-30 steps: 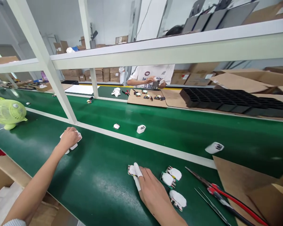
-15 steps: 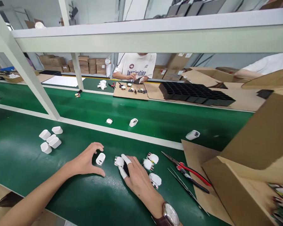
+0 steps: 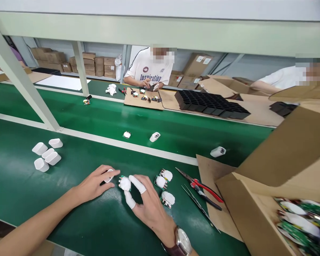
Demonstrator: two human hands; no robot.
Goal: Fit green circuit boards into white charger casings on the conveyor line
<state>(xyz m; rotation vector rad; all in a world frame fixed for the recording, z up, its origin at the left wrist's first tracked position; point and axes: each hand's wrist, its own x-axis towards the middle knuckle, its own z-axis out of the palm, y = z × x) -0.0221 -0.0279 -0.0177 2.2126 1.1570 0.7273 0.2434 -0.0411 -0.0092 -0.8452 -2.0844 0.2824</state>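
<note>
My left hand (image 3: 94,184) rests on the green belt (image 3: 69,209) with its fingers curled round a small white charger shell (image 3: 108,175). My right hand (image 3: 146,204), with white cots on thumb and forefinger, pinches a white-capped circuit part (image 3: 124,183) just right of the shell. The two parts are nearly touching. A watch sits on my right wrist. Three more white-capped circuit parts (image 3: 164,186) lie right of my hand.
Several empty white shells (image 3: 46,155) lie to the left. Red-handled pliers (image 3: 200,187) and tweezers (image 3: 200,208) lie beside a cardboard box (image 3: 277,199) of boards. Loose shells (image 3: 218,152) ride the far belt. Two people sit opposite by black trays (image 3: 210,105).
My left hand carried one shell from the pile on the left over to my right hand. The view swung right and down. My right hand has lifted its part towards the shell.
</note>
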